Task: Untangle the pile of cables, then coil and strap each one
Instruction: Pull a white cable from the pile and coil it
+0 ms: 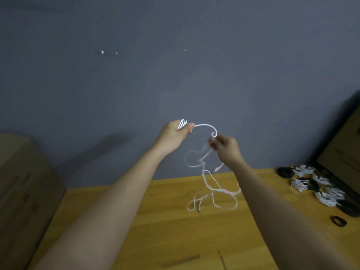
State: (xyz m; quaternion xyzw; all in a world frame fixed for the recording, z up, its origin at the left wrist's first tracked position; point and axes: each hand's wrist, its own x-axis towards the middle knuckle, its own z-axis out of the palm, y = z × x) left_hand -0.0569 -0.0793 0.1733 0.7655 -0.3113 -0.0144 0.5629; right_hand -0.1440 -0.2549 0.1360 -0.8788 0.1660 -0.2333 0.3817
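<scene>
Fingers of left hand (172, 133) curl round coiled turns of white cable (204, 126). Right hand (227, 146) pinches the same cable beyond an arching span. Loose loops hang tangled onto table (175, 230). Strapped coils (319, 184) lie far right.

Dim, soft room light — arm shadows fall leftward on the wall (175, 65), edges blurred and bent.
</scene>
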